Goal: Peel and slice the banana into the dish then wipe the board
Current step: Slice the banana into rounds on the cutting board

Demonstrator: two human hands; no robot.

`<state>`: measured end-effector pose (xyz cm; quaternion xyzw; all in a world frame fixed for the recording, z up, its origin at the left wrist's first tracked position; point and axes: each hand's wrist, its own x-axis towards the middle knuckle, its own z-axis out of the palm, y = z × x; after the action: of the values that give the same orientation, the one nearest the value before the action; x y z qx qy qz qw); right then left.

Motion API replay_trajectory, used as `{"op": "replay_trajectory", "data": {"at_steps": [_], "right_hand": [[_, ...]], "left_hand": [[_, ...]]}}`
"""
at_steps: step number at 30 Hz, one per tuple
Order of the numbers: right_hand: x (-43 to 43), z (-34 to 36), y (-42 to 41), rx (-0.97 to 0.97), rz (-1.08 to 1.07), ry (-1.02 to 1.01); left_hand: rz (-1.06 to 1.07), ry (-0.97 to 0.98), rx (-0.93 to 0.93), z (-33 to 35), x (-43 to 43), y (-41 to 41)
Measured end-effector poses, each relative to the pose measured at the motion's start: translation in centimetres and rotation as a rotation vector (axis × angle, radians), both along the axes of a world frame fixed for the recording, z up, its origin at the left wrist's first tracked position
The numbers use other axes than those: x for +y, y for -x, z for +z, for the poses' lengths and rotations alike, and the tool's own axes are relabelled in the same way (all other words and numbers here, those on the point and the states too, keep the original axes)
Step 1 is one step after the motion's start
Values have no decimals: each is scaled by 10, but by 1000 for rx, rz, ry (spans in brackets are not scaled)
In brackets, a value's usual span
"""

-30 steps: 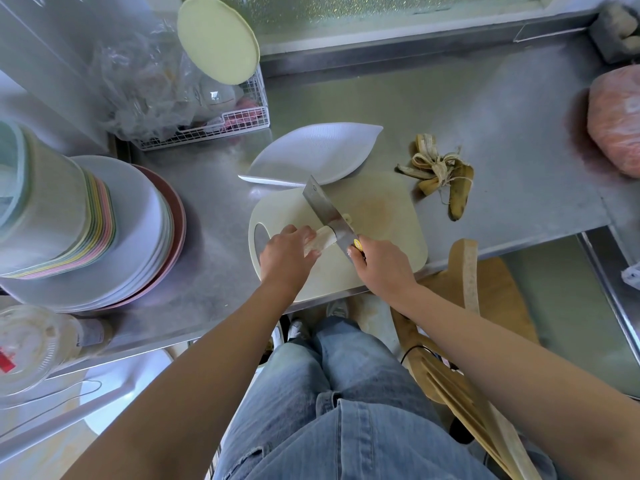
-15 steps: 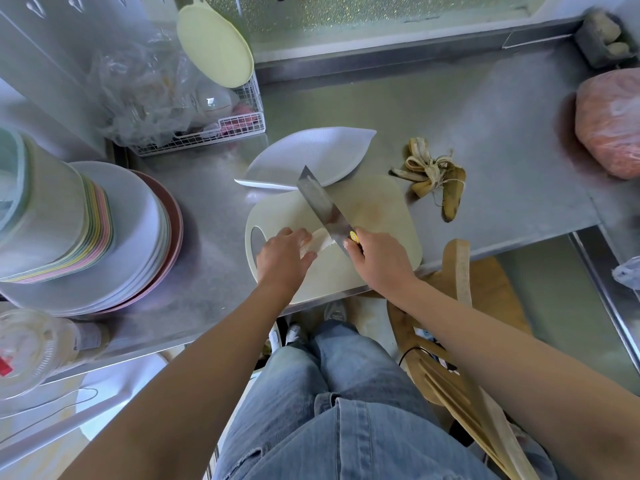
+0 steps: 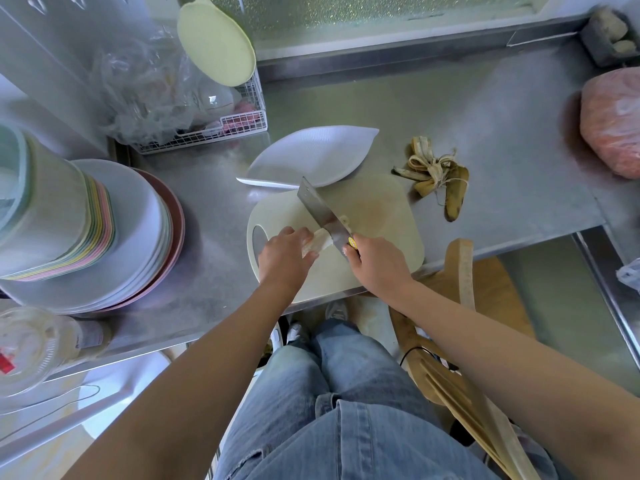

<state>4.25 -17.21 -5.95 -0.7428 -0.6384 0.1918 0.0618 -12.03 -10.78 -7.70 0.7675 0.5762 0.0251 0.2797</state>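
The left hand (image 3: 284, 261) is curled over the left part of the peeled banana (image 3: 318, 241), which is held down on the cream cutting board (image 3: 381, 209). The fingers are bent round the fruit, and only a short pale length of it is left showing. The right hand (image 3: 377, 268) is closed firmly round the handle of a broad knife (image 3: 322, 211); of the handle only a yellow spot is seen beside the thumb. The blade is laid across the banana, just beside the left fingertips, with its tip pointed away and to the left. A small piece of banana (image 3: 344, 221) is seen on the far side of the blade.

The board is set at the near edge of a steel countertop (image 3: 485, 109), with its handle hole turned to the left. A white leaf-shaped dish (image 3: 304, 157) is placed just behind it, its rim meeting the board's far edge; nothing can be seen lying in it. The banana peel (image 3: 436, 174) is left on the countertop to the right of the board, apart from it.

Toward the left edge a stack of plates (image 3: 138, 237) is stood, with a pile of pastel bowls (image 3: 52, 209) on it. At the far left corner a white wire basket (image 3: 221, 129) is filled with crumpled clear plastic, and a pale green paddle-shaped board (image 3: 216, 46) is propped above it. A pink bagged bundle (image 3: 613, 123) is kept at the right edge. Below the near edge, blue jeans (image 3: 329, 410) and a wooden chair (image 3: 460, 271) are seen.
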Motion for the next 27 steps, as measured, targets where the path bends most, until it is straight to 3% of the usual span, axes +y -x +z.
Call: {"op": "replay_trajectory", "data": {"at_steps": [9, 17, 27], "right_hand": [[-2, -7, 3, 5, -30, 68], [0, 9, -5, 68, -37, -65], [1, 7, -9, 56, 9, -14]], "left_hand": [[8, -5, 5, -2, 0, 0], [-11, 11, 2, -2, 1, 1], [0, 19, 1, -2, 1, 1]]}}
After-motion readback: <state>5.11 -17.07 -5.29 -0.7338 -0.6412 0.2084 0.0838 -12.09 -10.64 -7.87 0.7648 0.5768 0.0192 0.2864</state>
